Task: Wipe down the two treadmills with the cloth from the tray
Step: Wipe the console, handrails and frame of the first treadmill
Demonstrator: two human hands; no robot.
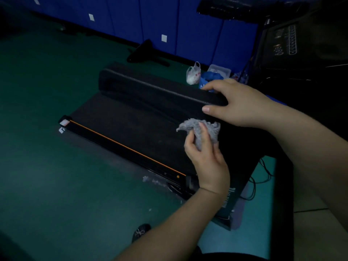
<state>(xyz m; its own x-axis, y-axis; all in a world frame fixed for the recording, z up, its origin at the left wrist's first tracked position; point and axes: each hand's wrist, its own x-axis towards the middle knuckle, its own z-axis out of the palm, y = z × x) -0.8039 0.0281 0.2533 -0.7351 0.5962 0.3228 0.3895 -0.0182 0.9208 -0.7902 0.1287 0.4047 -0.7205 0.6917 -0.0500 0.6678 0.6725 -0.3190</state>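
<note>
A flat black treadmill (131, 125) with an orange side stripe lies on the green floor. My left hand (205, 157) grips a crumpled grey cloth (202, 129) over the belt near the treadmill's right side. My right hand (239, 102) clasps the raised black bar (150, 87) along the treadmill's far edge, thumb in front and fingers over the top. A second, taller treadmill with a button console (286, 42) stands dark at the upper right.
A white plastic bag (193, 73), a blue bag (209, 78) and a clear plastic tray (220, 69) sit on the floor by the blue lockers (160, 21). Black cables (261, 176) trail on the floor at right. A shoe tip (141, 231) shows below.
</note>
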